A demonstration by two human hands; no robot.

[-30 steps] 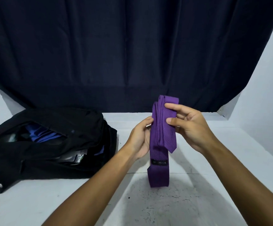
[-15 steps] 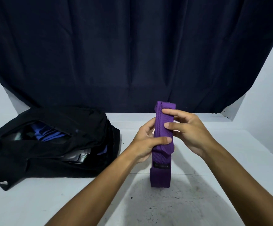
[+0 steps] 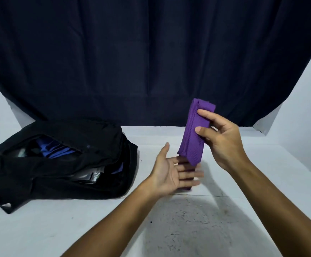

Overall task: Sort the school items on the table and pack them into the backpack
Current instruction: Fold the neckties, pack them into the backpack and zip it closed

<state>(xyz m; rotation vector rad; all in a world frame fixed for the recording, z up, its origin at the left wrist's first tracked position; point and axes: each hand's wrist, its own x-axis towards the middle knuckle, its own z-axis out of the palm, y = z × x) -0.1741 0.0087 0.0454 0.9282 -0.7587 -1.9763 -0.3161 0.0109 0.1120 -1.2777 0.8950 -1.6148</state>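
Note:
A folded purple necktie (image 3: 194,134) is held upright above the white table (image 3: 76,219), tilted slightly right. My right hand (image 3: 219,140) pinches its upper half between thumb and fingers. My left hand (image 3: 175,173) lies palm up just below the tie's lower end, fingers spread and blurred; a bit of purple shows under those fingers. The black backpack (image 3: 62,160) lies on its side at the left, its mouth open, with blue cloth (image 3: 56,150) and dark glossy items inside.
A dark curtain (image 3: 151,52) hangs behind the table and reaches down to its back edge. White walls (image 3: 308,108) close in on both sides. The backpack's strap (image 3: 0,204) trails toward the front left of the table.
My left hand has let go of the tie and dropped below it, palm up. The tie's hanging tail has been folded up, so the bundle is shorter. My right hand has lifted it slightly.

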